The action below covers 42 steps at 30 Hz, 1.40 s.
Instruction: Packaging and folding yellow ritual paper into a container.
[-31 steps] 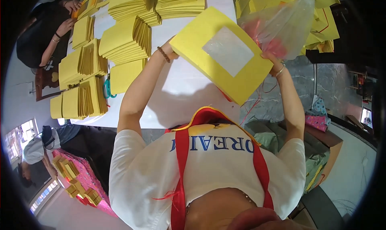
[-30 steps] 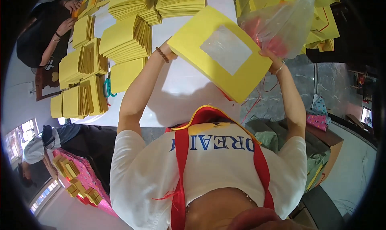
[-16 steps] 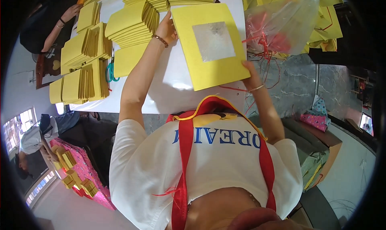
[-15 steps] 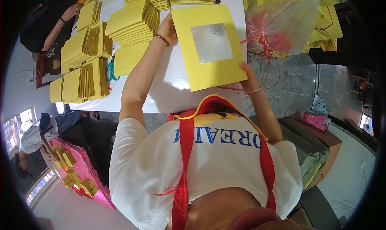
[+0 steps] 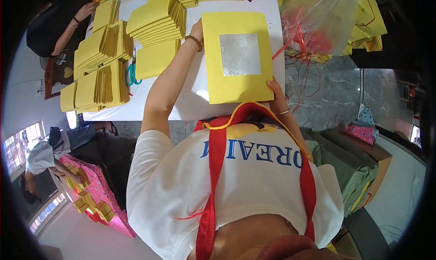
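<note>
A flat yellow paper bag [image 5: 238, 89] with a square, shiny, see-through window in its front hangs over the table's near edge, close to my chest. My left hand [image 5: 197, 31] grips its upper left side, with most of the fingers hidden behind the paper. Down at the lower right edge, my right hand [image 5: 278, 95] holds it too, fingers against the side. A red cord [image 5: 282, 49] shows just right of the bag. Left of my forearm lies a single flat yellow bag [image 5: 156, 60], and beside that a pair of teal-handled scissors [image 5: 131, 74].
Stacks of folded yellow bags [image 5: 156, 21] cover the white table's [image 5: 190, 89] left and far parts. Right of it are a clear plastic sack [image 5: 324, 21] with red cords and more yellow bags [image 5: 368, 26]. A co-worker's hand [image 5: 86, 10] is at the far left; another person [image 5: 43, 158] sits beyond.
The bag has turned more upright and square to me, its lower end shifting left. My right hand has come slightly left and down with it; my left keeps its hold.
</note>
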Tool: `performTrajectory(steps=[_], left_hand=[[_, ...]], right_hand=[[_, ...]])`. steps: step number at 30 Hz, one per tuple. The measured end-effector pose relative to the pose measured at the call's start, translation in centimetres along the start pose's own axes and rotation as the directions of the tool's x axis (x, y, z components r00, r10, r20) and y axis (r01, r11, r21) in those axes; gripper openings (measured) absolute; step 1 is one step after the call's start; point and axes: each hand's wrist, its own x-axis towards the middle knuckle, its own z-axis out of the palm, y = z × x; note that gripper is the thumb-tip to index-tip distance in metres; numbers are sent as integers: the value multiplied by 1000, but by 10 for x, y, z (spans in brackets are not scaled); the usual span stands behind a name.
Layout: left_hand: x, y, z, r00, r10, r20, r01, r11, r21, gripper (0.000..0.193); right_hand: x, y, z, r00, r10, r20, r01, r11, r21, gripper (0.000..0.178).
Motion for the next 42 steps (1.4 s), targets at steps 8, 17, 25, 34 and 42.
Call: performTrajectory(steps=[8,17,25,34,42], left_hand=[[-32,2,0,999,43,-14,-42,997,72,34],[-23,-5,-11,975,198,-100,-152,925,348,37],[-55,-4,-7,998,49,-48,-46,998,51,54],[-172,3,-9,661,745,93,-624,477,619,33],[-249,12,3,527,250,812,-752,-309,583,53]], right_hand=[[-13,36,5,999,17,-37,-13,993,120,62],[-21,19,23,1000,-8,-11,9,992,128,59],[-33,7,34,995,80,-58,-72,988,136,54],[-35,3,37,999,11,-38,-8,996,88,54],[-24,4,25,931,-299,-209,290,954,-74,46]])
